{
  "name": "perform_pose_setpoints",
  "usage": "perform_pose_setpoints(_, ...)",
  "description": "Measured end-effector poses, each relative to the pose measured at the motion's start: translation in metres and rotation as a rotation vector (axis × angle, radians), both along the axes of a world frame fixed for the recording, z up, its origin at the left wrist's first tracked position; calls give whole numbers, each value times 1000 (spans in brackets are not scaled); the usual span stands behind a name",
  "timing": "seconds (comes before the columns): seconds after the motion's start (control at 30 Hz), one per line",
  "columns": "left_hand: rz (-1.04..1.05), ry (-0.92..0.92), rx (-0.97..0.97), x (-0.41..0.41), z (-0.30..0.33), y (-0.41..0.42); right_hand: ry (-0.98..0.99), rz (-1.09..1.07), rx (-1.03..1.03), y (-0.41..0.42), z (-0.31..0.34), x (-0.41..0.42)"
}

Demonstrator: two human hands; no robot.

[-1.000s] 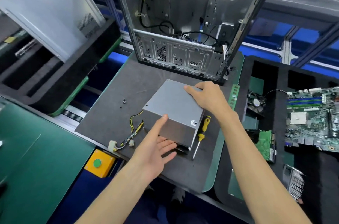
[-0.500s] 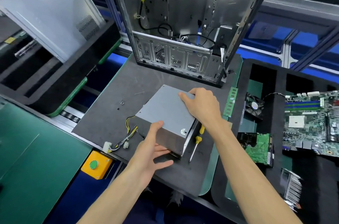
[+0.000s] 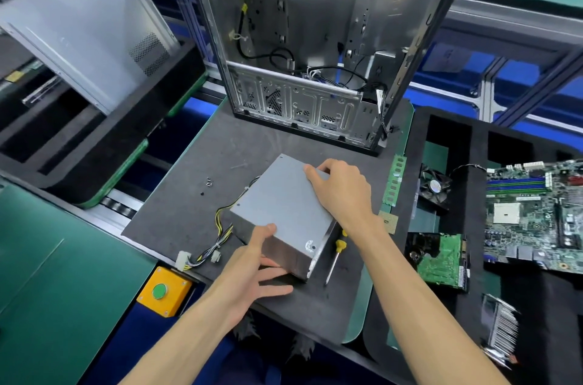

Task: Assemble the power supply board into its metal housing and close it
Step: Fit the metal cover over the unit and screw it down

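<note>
At centre frame, on the dark grey work mat [image 3: 189,195]: I count one closed grey sheet-metal power supply housing [image 3: 284,211], lying flat, with one bundle of yellow and black wires [image 3: 217,233] trailing from its left side to white plugs. My left hand [image 3: 255,268] presses its near side, thumb up on the top edge, fingers spread straight. My right hand [image 3: 342,192] rests on the far right corner, fingers curled over the edge. The hands are apart, one at each end of the housing.

Just right of the housing: one yellow-handled screwdriver [image 3: 336,255], partly tucked beside it. Left of it: a small cluster of loose screws [image 3: 208,183], too small for me to count.

Upper centre: one open silver computer case [image 3: 315,53], upright. Upper left: one grey side panel [image 3: 85,28], leaning. Right: one green memory stick [image 3: 394,179], one black fan [image 3: 435,187], one green motherboard [image 3: 533,214]. Lower left: one yellow box with green button [image 3: 164,291].

Against half a second ago: my left thumb has climbed onto the top edge, and the housing sits slightly turned.
</note>
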State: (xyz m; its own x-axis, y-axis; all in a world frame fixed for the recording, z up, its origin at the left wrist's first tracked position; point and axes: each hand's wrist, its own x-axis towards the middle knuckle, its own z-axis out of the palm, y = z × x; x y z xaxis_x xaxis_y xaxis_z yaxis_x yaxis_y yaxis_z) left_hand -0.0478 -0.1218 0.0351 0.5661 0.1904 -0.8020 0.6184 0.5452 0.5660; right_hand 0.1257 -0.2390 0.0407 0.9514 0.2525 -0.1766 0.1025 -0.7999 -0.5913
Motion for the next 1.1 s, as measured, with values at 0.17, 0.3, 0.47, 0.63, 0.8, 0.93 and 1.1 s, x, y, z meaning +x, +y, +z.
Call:
perform_pose_setpoints(0.17, -98, 40, 164, -10, -7, 0, -28, -4, -20, 4, -6, -8)
perform_pose_setpoints(0.3, -425, 148, 467, -10, -2, 16, -37, -8, -28, 5, -7, -9)
perform_pose_setpoints(0.47, -722, 221, 403, -12, 3, 21, -55, -16, -34, 10, -9, -13)
perform_pose_setpoints(0.63, -900, 270, 791, 4, 25, 56, -50, -55, 36, 1, -2, -20)
perform_pose_setpoints(0.8, -579, 22, 1164, 40, 20, 85, -43, -254, -46, -29, 10, -42)
perform_pose_setpoints(0.93, -681, -122, 720, 61, 2, 74, 295, -304, -114, -39, 11, -60)
perform_pose_setpoints(1.1, -596, -183, 516, 64, -11, 77, 453, -331, 50, -20, 2, -76)
